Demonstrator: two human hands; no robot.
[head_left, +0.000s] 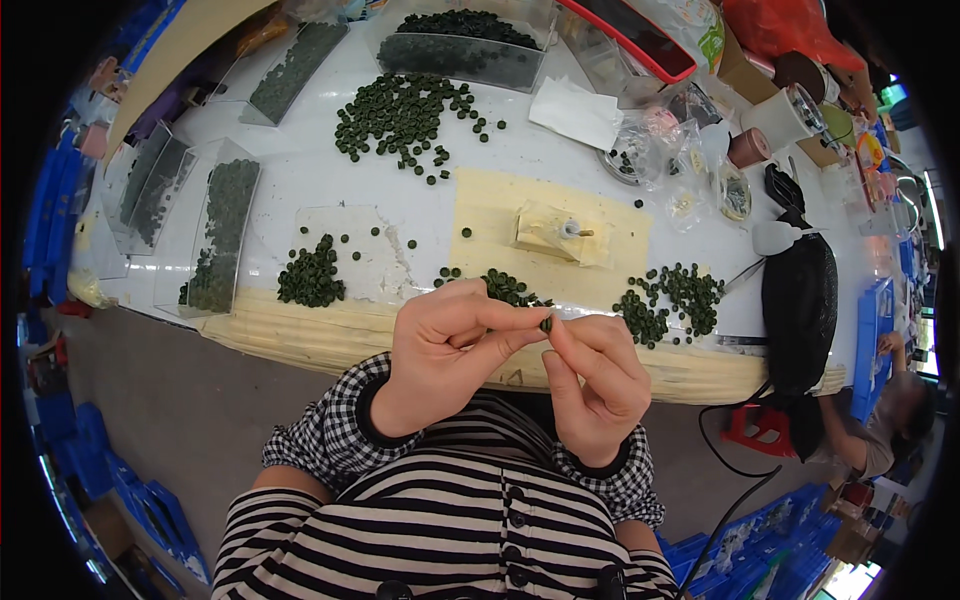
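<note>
While both hands meet, the left hand [440, 345] and right hand [595, 385] fingers pinch one small, dark green disc [546, 323]. Beyond the fingers, matte green discs [405, 115] litter the white surface [300, 170] beside clear rectangular trays [222, 235].

Small dark green bead [546, 323], round and dull, pinched at the fingertips of left hand [445, 350] and right hand [598, 385], raised above the counter's [300, 170] near edge

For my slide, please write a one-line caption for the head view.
Both hands, left hand and right hand, pinch one small dark green round disc above a white worktable scattered with similar discs.
</note>
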